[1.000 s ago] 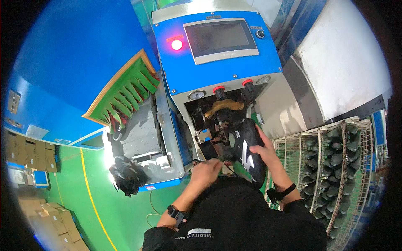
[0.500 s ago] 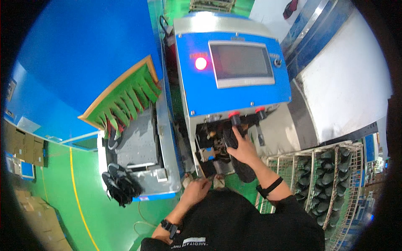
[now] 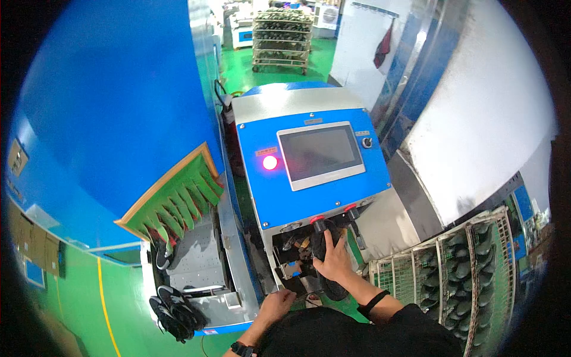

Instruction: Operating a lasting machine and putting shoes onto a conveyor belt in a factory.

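Note:
My right hand grips a black shoe from above, with its index finger stretched along it. The shoe stands tilted at the front opening of a blue and white machine, just under a black knob with a red collar. Low at the left of that opening is my left hand, its fingers curled in and nothing visible in them. Metal parts show inside the opening; my right hand and the shoe partly cover them.
A lit red lamp and a dark screen are on the machine's panel. To the left, black shoes sit at the end of a conveyor below green strip curtains. A wire rack of dark shoes stands at right.
The view has tilted upward, so the machine sits lower and a far rack shows behind it. My right hand stays on the shoe; my left hand remains curled beside the opening.

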The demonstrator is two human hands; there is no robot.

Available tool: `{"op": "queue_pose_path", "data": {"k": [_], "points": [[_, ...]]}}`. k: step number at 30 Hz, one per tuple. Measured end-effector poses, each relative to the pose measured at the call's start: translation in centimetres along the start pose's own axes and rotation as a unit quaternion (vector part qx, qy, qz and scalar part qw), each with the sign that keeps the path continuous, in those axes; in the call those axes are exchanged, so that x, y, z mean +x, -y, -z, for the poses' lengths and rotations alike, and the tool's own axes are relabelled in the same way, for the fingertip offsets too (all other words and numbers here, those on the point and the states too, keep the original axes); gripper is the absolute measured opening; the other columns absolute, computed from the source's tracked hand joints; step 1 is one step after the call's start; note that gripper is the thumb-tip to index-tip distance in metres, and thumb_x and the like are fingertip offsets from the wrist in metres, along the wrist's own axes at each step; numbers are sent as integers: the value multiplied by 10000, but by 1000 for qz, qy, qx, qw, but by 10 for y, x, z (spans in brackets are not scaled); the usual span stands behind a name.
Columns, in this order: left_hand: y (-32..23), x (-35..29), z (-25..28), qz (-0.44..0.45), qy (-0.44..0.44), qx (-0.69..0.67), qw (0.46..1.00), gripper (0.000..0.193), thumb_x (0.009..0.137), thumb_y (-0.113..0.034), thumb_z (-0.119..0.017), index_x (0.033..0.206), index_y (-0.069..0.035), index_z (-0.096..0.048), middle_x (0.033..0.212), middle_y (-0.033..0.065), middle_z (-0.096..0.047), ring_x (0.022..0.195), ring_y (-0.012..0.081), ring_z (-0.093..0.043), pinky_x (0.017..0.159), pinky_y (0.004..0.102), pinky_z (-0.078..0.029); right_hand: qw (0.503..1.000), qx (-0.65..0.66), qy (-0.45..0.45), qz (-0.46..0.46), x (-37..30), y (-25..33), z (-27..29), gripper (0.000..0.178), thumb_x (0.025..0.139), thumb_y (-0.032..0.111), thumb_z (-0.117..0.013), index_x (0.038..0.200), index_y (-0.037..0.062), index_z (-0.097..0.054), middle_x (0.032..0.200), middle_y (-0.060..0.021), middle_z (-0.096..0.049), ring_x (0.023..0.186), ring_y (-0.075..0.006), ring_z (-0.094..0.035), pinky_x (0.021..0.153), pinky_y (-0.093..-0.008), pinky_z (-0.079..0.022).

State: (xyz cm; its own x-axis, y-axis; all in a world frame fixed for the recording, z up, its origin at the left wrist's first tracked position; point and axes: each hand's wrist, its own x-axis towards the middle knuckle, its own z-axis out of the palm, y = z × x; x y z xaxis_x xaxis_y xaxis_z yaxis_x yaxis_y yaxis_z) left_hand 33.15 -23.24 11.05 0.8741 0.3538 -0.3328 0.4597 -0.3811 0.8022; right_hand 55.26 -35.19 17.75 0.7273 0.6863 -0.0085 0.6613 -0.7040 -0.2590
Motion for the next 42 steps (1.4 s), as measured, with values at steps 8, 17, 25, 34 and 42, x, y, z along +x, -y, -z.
{"op": "queue_pose_path", "data": {"k": [8,17,25,34,42], "points": [[-31,16,-9,-2,170,-76,983,455,1024,-422,-547,1137,0,-678,887,136,-739,813,248,-714,756,407,-553,991,80,-83,68,-91,-29,2,917,768,363,-807,1527,112,-358,1248,-378,-456,1022,-553,-586,817,-557,-537],[-33,20,-45,222,444,-526,691,692,969,-718,-450,1035,-60,-653,881,63,-700,719,164,-654,651,283,-511,990,72,89,86,-212,-23,51,770,780,314,-835,1472,318,-496,1323,-337,-496,1118,-515,-611,910,-493,-547],[-4,1,-69,287,398,-471,733,529,966,-559,-499,1176,-92,-632,962,66,-718,831,230,-680,747,387,-522,829,482,41,-281,-197,-47,8,965,942,580,-624,1586,3,-195,1501,-295,-449,1274,-313,-583,1058,-420,-461],[-9,-35,-34,200,214,-423,857,626,836,-400,-633,1343,-37,-582,1279,110,-659,1160,273,-629,1042,422,-460,665,720,-16,-198,-165,-36,-22,957,755,339,-830,1543,22,-389,1435,-162,-553,1310,-252,-504,1121,-344,-376],[-66,-65,-90,107,181,-231,950,716,877,-411,-719,1357,83,-521,1275,186,-633,1150,284,-605,1038,383,-446,530,782,-122,-305,-354,-180,-33,656,839,221,-798,1429,56,-564,1248,-100,-677,1106,-206,-644,967,-360,-522]]}}
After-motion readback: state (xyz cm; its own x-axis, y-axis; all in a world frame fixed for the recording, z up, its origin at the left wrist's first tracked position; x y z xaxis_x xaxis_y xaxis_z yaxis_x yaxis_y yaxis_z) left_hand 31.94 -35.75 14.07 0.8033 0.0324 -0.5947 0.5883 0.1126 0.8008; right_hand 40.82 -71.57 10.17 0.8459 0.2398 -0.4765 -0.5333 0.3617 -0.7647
